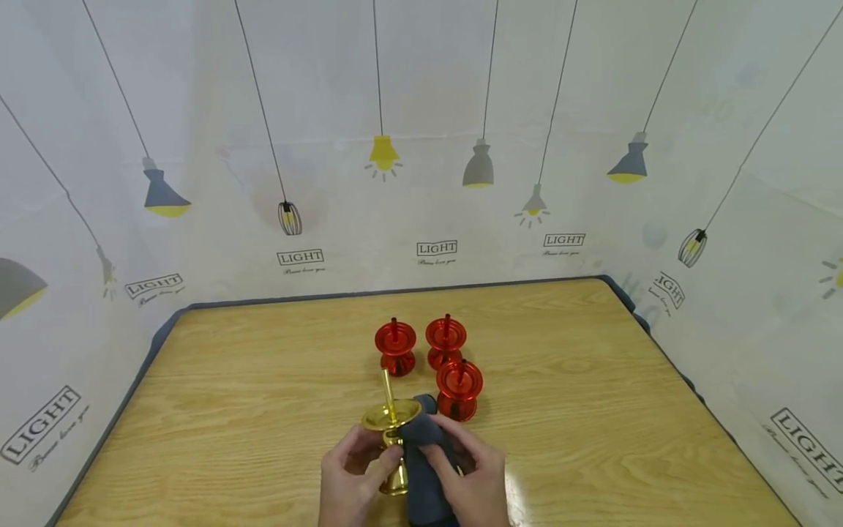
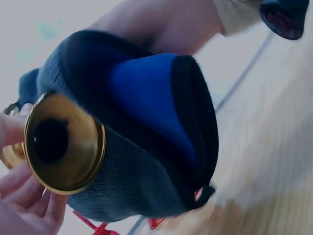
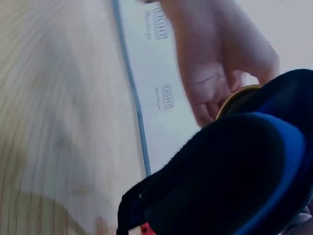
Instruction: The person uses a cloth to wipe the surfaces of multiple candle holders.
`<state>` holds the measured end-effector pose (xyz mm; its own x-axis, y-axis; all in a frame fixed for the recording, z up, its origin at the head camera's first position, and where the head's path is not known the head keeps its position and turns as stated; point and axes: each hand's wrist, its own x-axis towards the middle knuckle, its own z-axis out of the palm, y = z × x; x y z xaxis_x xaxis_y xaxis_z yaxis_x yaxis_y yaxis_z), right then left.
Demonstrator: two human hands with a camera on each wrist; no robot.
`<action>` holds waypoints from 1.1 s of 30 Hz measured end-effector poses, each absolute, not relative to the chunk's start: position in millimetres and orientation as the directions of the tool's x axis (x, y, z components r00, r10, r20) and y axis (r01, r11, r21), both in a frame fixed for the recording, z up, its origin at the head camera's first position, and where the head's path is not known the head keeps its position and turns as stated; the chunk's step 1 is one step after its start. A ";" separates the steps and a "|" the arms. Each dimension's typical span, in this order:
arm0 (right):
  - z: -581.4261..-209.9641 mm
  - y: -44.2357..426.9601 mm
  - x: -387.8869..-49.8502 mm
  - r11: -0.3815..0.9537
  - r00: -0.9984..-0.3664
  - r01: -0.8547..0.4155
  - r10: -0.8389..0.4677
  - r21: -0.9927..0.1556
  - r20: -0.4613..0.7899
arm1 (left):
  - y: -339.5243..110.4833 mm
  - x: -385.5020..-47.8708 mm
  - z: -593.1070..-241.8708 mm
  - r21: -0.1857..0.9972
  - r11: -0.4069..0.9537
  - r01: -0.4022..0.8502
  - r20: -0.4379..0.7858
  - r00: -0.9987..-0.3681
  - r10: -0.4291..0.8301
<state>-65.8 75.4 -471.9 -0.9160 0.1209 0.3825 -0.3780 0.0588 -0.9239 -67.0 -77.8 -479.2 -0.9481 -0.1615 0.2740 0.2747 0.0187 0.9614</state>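
My left hand (image 1: 349,476) grips a shiny gold candle holder (image 1: 395,483) by its stem, with the dish and spike upward and slightly tilted. A dark grey-blue cloth (image 1: 426,487) hangs against its right side, pinched in my right hand (image 1: 479,476) just below dish height. The left wrist view shows the round, hollow underside of the gold holder (image 2: 83,156) beside the cloth (image 2: 137,176), whose inner face is bright blue. In the right wrist view, the cloth (image 3: 210,176) covers most of the holder, and only part of a gold rim (image 3: 234,98) shows by the left hand (image 3: 210,63).
Three red candle holders, one at the back left (image 1: 395,340), one at the back right (image 1: 446,337) and one nearer (image 1: 459,384), stand upright just beyond my hands. The wooden table (image 1: 230,395) has a dark edge and is surrounded by a lamp-printed curtain (image 1: 342,205).
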 end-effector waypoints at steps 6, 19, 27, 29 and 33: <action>-469.9 82.0 -69.7 -0.026 -0.967 -0.245 0.075 -0.969 0.242 | -86.7 -68.4 -483.9 0.932 -0.105 0.348 0.347 -0.938 -0.025; -474.3 76.9 -69.8 -0.016 -0.945 -0.288 0.169 -0.957 0.281 | -75.4 -66.7 -478.1 0.951 -0.028 0.308 0.302 -0.944 -0.132; -474.4 76.1 -67.3 0.029 -0.934 -0.323 0.150 -0.946 0.324 | -72.5 -67.4 -476.6 0.957 0.082 0.279 0.290 -0.938 -0.188; -474.0 76.4 -66.4 0.015 -0.935 -0.326 0.143 -0.945 0.325 | -75.2 -67.8 -477.5 0.953 0.040 0.300 0.302 -0.938 -0.168; -470.4 78.2 -65.4 -0.020 -0.941 -0.319 0.126 -0.947 0.315 | -81.6 -66.1 -477.7 0.949 -0.049 0.313 0.308 -0.948 -0.086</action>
<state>-65.4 78.2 -470.4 -0.9409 0.1255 0.3146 -0.3194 -0.0195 -0.9474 -66.1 -81.6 -477.7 -0.9476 -0.0859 0.3078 0.3126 -0.0490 0.9486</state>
